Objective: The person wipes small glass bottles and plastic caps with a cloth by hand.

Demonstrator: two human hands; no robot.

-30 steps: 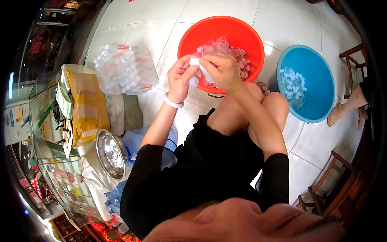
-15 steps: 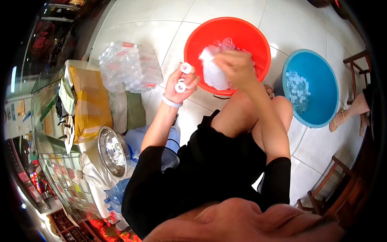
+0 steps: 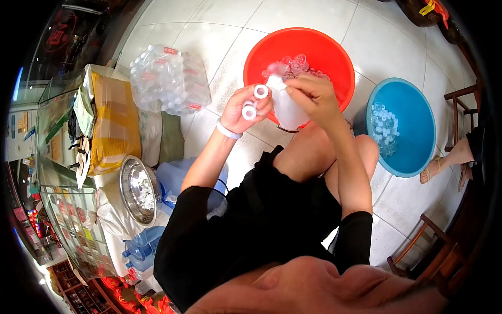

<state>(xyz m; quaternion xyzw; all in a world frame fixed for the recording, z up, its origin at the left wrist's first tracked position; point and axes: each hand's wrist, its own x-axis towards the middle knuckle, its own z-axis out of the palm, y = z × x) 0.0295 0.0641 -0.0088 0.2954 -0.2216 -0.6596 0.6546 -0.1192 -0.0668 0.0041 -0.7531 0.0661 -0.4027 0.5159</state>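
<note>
My left hand (image 3: pixel 239 112), with a pale bangle on its wrist, is closed around two white ring-ended pieces (image 3: pixel 261 91), one above the other. To its right, my right hand (image 3: pixel 315 98) pinches the top of a translucent white bag (image 3: pixel 287 109), which hangs over the near rim of the red basin (image 3: pixel 337 49). Inside that basin lies a heap of small clear pieces (image 3: pixel 298 65). The blue basin (image 3: pixel 429 110) stands to the right, holding many small white and clear pieces (image 3: pixel 384 128).
Wrapped bottles (image 3: pixel 170 81) lie at left, above a taped yellow package (image 3: pixel 115 123). A steel bowl (image 3: pixel 140 189) holds white pieces. Blue jugs (image 3: pixel 142 246) lie lower left. Another person's foot (image 3: pixel 433 170) and wooden chairs (image 3: pixel 426 243) are at right.
My right hand has moved over the red basin with the bag, which now hangs down toward its near rim. The ring ends in my left hand have turned up into view.
</note>
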